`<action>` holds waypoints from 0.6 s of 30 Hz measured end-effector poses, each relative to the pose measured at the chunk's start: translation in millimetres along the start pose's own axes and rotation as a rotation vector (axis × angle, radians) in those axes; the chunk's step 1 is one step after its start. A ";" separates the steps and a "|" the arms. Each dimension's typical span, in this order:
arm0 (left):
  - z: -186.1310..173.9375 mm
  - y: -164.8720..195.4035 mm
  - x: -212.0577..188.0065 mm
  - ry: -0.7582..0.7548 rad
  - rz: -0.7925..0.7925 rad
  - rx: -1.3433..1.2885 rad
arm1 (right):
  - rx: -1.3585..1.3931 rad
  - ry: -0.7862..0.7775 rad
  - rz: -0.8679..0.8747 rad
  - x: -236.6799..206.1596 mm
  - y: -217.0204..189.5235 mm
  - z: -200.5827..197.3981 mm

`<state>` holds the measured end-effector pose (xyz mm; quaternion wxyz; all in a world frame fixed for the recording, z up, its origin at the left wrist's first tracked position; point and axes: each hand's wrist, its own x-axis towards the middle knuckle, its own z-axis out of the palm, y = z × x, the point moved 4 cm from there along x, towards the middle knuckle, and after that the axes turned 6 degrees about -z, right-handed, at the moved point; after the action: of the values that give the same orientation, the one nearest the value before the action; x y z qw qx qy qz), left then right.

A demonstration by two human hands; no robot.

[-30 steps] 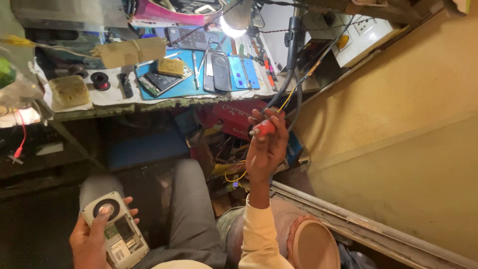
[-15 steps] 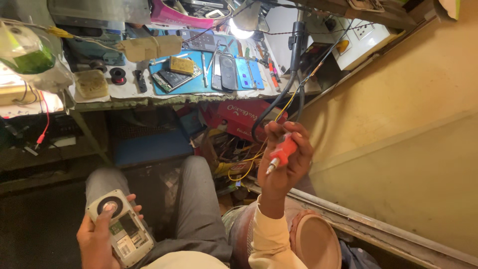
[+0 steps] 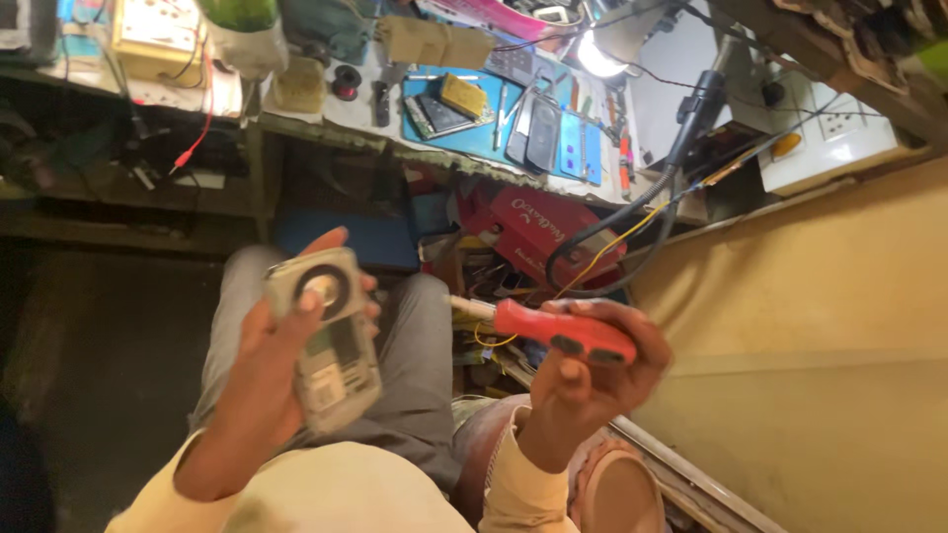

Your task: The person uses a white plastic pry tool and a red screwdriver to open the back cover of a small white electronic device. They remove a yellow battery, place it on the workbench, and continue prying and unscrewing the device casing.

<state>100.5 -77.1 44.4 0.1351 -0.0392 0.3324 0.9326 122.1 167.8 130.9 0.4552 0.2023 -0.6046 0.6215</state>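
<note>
My left hand holds a grey handheld meter with a round dial at its top, my fingertip resting on the dial. My right hand grips a red probe-like tool with a pale tip pointing left, lying across my fingers. A yellow wire runs from near the tool up toward the bench. Both hands hover above my lap in grey trousers.
A cluttered workbench lies ahead with a blue mat carrying several phones and tools, and a lit lamp. A red box sits below it. A white socket board and a yellow wall are to the right.
My right hand came down from the cables and turned the red tool flat, tip to the left. My left hand rose with the meter, closer to the camera.
</note>
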 end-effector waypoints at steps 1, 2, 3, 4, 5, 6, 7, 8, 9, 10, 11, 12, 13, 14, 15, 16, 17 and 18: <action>13.4 5.1 -0.4 -0.096 0.032 0.000 | -0.043 0.041 -0.054 -3.3 -4.9 5.3; 25.1 8.7 -0.3 -0.173 0.020 -0.037 | -0.068 0.088 -0.111 -4.8 -9.6 8.8; 35.2 13.4 -0.2 -0.253 0.006 -0.071 | -0.095 0.135 -0.167 -6.7 -14.9 12.2; 44.9 17.3 -0.1 -0.334 -0.008 -0.104 | -0.102 0.186 -0.225 -7.7 -19.0 14.2; 51.7 20.6 0.5 -0.356 -0.020 -0.115 | -0.121 0.228 -0.277 -8.8 -23.2 15.9; 57.7 22.6 0.0 -0.375 -0.035 -0.127 | -0.141 0.270 -0.327 -10.0 -26.5 16.6; 62.4 24.7 -1.5 -0.390 -0.053 -0.143 | -0.176 0.302 -0.368 -11.1 -29.0 17.1; 66.3 27.2 -2.5 -0.405 -0.046 -0.143 | -0.203 0.306 -0.403 -12.5 -30.4 17.9; 69.5 29.7 -3.1 -0.420 -0.038 -0.143 | -0.231 0.310 -0.438 -14.2 -31.7 18.2; 72.6 31.4 -3.6 -0.435 -0.026 -0.143 | -0.249 0.309 -0.481 -15.9 -31.6 18.1; 74.8 32.8 -4.3 -0.443 -0.035 -0.153 | -0.261 0.295 -0.512 -18.1 -31.4 18.2; 77.0 33.8 -4.9 -0.451 -0.044 -0.163 | -0.276 0.283 -0.538 -20.1 -30.7 17.4; 79.0 34.8 -5.5 -0.460 -0.052 -0.173 | -0.287 0.276 -0.556 -22.1 -29.6 16.5; 80.4 35.8 -6.0 -0.457 -0.053 -0.162 | -0.299 0.264 -0.574 -24.2 -29.0 15.2; 81.0 37.5 -6.6 -0.454 -0.054 -0.152 | -0.305 0.257 -0.584 -26.0 -27.9 14.1; 81.5 38.9 -7.2 -0.452 -0.054 -0.141 | -0.314 0.248 -0.590 -27.7 -27.6 12.8; 82.0 39.7 -7.6 -0.449 -0.060 -0.135 | -0.319 0.242 -0.594 -28.9 -26.8 11.9; 82.5 40.0 -7.8 -0.448 -0.065 -0.129 | -0.327 0.238 -0.598 -30.2 -27.2 10.8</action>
<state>98.3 -56.5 134.1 0.2326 0.1493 0.2323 0.9325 156.2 144.0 124.1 0.7105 0.2212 -0.5529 0.3749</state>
